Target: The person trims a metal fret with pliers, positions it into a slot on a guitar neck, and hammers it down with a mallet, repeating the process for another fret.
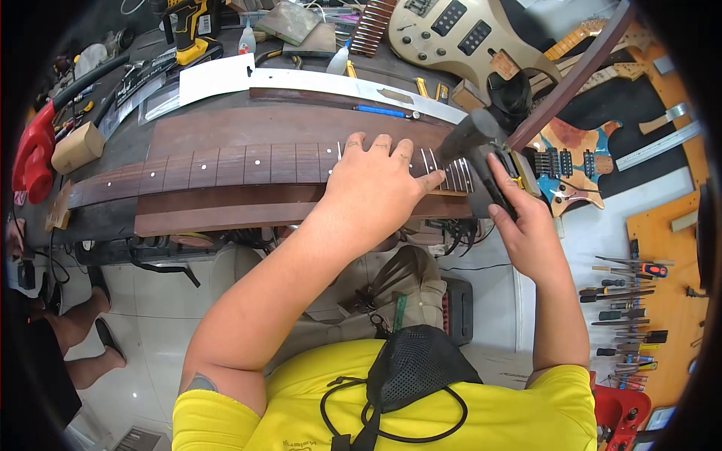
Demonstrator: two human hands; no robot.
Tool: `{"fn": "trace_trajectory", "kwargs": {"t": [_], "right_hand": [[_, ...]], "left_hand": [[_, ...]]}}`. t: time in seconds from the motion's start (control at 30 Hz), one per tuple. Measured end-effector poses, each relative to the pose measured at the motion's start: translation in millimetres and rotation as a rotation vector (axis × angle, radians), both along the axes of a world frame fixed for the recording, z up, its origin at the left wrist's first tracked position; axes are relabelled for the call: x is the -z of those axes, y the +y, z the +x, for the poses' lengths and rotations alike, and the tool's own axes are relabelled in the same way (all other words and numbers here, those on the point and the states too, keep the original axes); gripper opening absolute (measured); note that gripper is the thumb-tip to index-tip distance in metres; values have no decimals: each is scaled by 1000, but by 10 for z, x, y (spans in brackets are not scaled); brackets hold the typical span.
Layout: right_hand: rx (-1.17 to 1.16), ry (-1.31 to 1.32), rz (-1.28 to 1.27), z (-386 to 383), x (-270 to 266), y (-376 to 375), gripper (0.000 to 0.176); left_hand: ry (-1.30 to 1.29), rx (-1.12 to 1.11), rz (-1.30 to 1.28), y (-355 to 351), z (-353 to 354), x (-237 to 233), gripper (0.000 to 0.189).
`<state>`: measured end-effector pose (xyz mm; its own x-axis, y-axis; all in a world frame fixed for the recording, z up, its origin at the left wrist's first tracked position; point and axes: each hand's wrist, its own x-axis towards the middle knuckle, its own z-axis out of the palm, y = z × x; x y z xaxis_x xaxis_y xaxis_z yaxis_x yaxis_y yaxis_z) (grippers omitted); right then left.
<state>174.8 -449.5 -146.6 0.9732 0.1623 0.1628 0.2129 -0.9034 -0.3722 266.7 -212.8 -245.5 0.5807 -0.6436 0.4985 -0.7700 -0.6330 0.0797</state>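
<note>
A long dark guitar neck lies across a reddish-brown board on the workbench. Bright fret wires show at its right end, and white dots mark its face. My left hand lies on the neck near that end, fingers spread and pressing down, with the thumb beside the frets. In my right hand is a hammer, its dark head raised just above the frets to the right of my left hand. My fingers wrap round its handle.
Behind the board are a white strip, a blue pen and a glue bottle. A cream guitar body lies at the back right, a drill at the back left. Another person's legs show at lower left.
</note>
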Motion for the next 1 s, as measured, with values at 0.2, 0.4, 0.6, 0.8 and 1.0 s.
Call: {"fn": "trace_trajectory", "kwargs": {"t": [0.2,0.4,0.6,0.8,1.0], "right_hand": [[71,77,-25,-69,31,-12,68],[35,-63,55,-111,103,-20,67],[38,7,48,-147,44,-34,70],[41,70,-40,-174,23,22,67],[33,48,19,-220,90,60,69]], "left_hand": [[31,-34,9,-12,17,23,53],[31,-89,-7,-59,-9,84,53],[72,-105,37,-71,-9,18,54],[52,-111,55,-99,-9,29,57],[95,-140,96,-147,-12,-12,59]]}}
